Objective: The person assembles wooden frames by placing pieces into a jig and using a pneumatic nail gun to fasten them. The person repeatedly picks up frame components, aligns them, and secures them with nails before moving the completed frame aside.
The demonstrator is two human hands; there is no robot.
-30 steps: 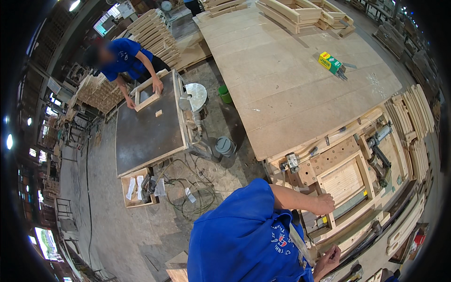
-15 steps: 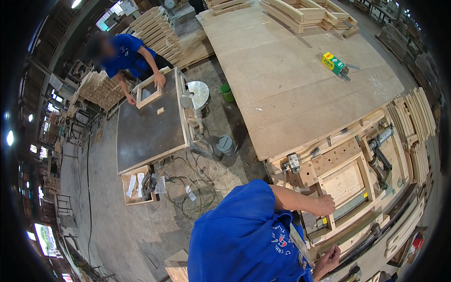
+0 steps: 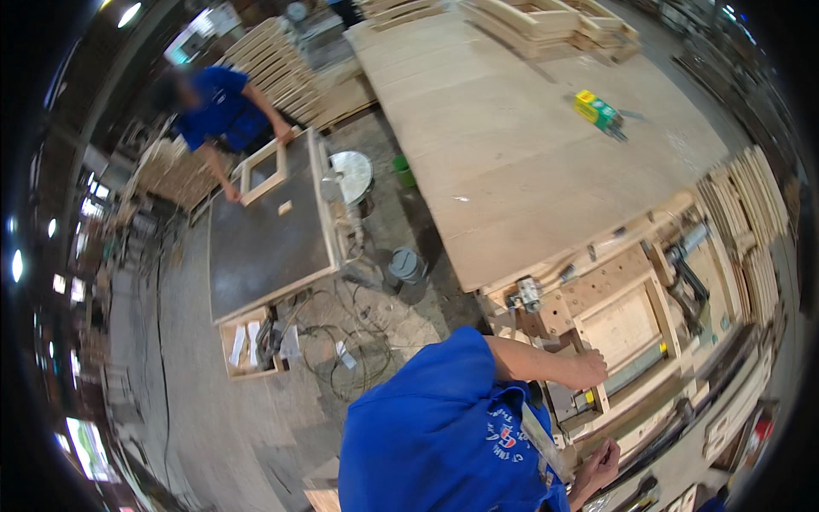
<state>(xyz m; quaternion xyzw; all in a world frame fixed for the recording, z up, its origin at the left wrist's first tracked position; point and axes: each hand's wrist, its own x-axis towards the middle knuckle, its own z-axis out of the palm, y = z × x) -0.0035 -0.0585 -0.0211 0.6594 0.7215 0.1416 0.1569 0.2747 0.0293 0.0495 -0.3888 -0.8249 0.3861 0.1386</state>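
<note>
My left hand [image 3: 589,369] lies with curled fingers on the near end of a wooden frame [image 3: 664,311], seemingly gripping its rail. A flat pale panel [image 3: 623,322] lies inside that frame, in a wooden jig fixed to the bench. Close to my chest, my right hand [image 3: 599,468] is closed, its fingers bent inward. Whatever it may hold is hidden. Beside it a pale strip [image 3: 546,444] runs down the front of my blue shirt. A metal valve or clamp fitting [image 3: 526,294] sits at the jig's left corner, and a black and silver air tool [image 3: 687,273] lies at its far side.
A broad wooden tabletop [image 3: 529,171] bears a yellow and green box [image 3: 599,113] and stacked wooden frames [image 3: 546,30]. Wooden slats [image 3: 746,222] are piled beyond the jig. A co-worker [image 3: 217,107] handles a small frame [image 3: 264,175] on a dark table [image 3: 269,247]. Hoses [image 3: 341,333] cross the floor.
The view has shifted slightly. My left hand stays on the frame, and my right hand stays closed near my chest. The co-worker's hand has moved toward the far corner of the small frame.
</note>
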